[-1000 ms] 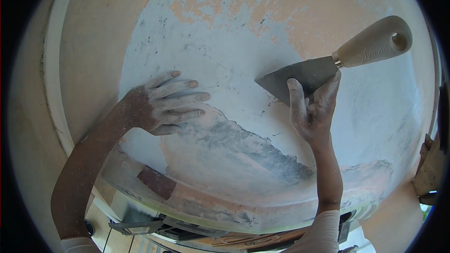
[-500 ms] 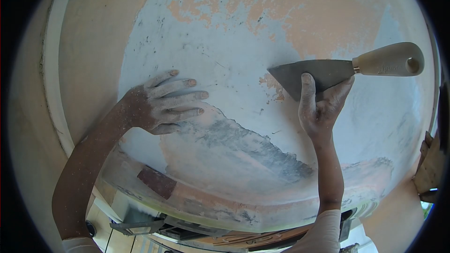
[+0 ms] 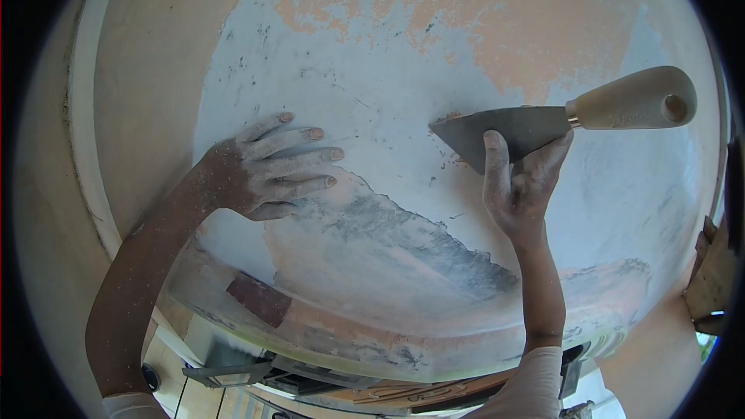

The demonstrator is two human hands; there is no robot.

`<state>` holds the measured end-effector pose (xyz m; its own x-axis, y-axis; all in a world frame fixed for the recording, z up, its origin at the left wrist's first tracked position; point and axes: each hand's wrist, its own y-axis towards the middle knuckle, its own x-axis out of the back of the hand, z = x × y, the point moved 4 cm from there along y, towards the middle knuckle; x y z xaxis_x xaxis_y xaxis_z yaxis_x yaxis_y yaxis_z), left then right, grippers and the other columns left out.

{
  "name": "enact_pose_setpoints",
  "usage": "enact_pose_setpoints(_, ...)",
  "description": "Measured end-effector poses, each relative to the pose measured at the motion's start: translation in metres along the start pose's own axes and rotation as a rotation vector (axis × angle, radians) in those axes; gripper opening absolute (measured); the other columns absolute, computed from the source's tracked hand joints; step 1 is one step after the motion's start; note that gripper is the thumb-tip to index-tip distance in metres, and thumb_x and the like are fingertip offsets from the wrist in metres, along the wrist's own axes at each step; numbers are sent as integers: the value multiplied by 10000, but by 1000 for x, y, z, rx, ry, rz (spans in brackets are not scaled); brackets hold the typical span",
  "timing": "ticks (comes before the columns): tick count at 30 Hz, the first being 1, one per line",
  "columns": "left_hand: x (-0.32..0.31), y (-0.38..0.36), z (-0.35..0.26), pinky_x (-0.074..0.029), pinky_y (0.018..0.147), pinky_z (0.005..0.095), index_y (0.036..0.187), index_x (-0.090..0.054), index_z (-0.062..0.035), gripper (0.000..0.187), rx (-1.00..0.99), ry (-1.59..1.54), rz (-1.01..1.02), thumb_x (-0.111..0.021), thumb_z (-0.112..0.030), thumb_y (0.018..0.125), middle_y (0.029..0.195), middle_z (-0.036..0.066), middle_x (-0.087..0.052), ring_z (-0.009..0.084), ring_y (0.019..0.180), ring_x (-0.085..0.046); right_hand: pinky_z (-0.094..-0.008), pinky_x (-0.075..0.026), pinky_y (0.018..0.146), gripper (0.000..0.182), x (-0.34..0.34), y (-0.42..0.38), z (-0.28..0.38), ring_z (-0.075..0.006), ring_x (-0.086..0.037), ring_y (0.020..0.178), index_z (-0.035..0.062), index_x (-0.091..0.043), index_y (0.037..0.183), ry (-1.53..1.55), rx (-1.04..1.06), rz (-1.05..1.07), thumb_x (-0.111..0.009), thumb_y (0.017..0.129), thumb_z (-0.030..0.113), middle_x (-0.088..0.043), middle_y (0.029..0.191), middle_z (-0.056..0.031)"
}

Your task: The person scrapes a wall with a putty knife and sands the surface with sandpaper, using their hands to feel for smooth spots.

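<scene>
A putty knife (image 3: 508, 126) with a grey metal blade and a beige handle is in my right hand (image 3: 524, 182). My thumb lies on the blade, which rests against a curved panel (image 3: 396, 93) coated in white over peach. Small peach specks show round the blade's edge. My left hand (image 3: 268, 167) lies flat on the same panel with its fingers spread, just above a ragged-edged grey patch (image 3: 403, 225). Pale dust covers both hands. The fingers under the blade are mostly hidden.
A dark maroon rectangular piece (image 3: 259, 299) lies on the panel's lower left. Below the panel's edge, dark parts (image 3: 303, 379) and a tiled floor (image 3: 167, 365) show. A raised pale strip (image 3: 84, 109) runs along the left side. Brown boards (image 3: 710, 287) stand at the right.
My right hand and the putty knife have slid slightly left, and the blade now covers part of the peach spot. My left hand has stayed in place.
</scene>
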<state>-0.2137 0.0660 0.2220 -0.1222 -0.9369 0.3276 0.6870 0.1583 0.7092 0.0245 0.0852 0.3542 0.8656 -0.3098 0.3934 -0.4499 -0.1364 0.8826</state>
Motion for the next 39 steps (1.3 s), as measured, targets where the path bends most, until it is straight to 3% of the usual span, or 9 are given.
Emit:
enact_pose_setpoints(15,0,0,2,-314,1006,480,1119,-544,-263,452,-10,4,29,-576,-519,747,1271,2,-492,242,1164,-434,-234,-401,754,452,1,-5,1,-141,-462,855,-13,-244,1195,-85,134,1,-531,845,-1,-429,956,-90)
enact_pose_setpoints(18,-1,-2,1,-310,1006,484,1121,-540,-263,461,-6,5,23,-576,-525,744,1272,3,-491,246,1164,-434,-238,-412,749,432,8,2,-5,-145,-469,853,-12,-246,1174,123,-125,-147,-529,849,8,-441,955,-97)
enact_pose_setpoints(21,3,0,1,-332,1010,457,1150,-533,-271,515,4,9,46,-620,-505,699,1309,-15,-452,229,1190,-416,-228,-422,730,412,5,-4,-7,-135,-476,843,-13,-253,1154,-93,114,-56,-530,849,4,-450,956,-106)
enact_pose_setpoints(23,3,-1,1,-344,1012,444,1162,-531,-273,542,3,0,50,-641,-492,678,1326,-24,-434,221,1203,-408,-229,-415,739,432,11,3,-6,-135,-470,853,-14,-250,1160,53,-118,-126,-538,838,-4,-442,954,-103)
enact_pose_setpoints(27,1,0,1,-329,1003,471,1110,-556,-262,451,3,0,20,-597,-502,731,1281,-4,-483,236,1178,-430,-227,-430,734,381,3,-5,3,-134,-490,838,-5,-271,1147,-167,150,-47,-506,847,-26,-459,956,-113)
enact_pose_setpoints(30,0,-1,2,-327,996,485,1086,-568,-258,417,-11,19,23,-577,-511,755,1261,6,-504,245,1160,-446,-297,-461,732,540,15,10,-6,-205,-527,860,-50,-183,1253,101,-240,-156,-517,829,-60,-442,998,-162)
enact_pose_setpoints(33,1,0,1,-337,988,488,1081,-571,-256,416,0,9,14,-579,-514,754,1263,8,-502,249,1153,-453,-245,-477,669,407,1,-3,2,-170,-540,812,-33,-259,1151,-117,151,18,-516,836,-54,-452,982,-151)
enact_pose_setpoints(37,3,0,1,-329,1020,447,1168,-533,-263,531,21,-7,60,-629,-482,694,1318,-22,-448,221,1202,-415,-250,-413,775,480,12,0,-8,-149,-473,935,-11,-225,1229,24,-195,-84,-514,845,-26,-441,1010,-118)
enact_pose_setpoints(39,4,0,1,-328,1022,447,1174,-531,-263,549,18,-14,56,-636,-481,681,1324,-21,-441,220,1205,-413,-240,-422,749,444,6,-4,1,-142,-486,899,-5,-248,1199,-77,25,-49,-518,846,-22,-452,989,-113)
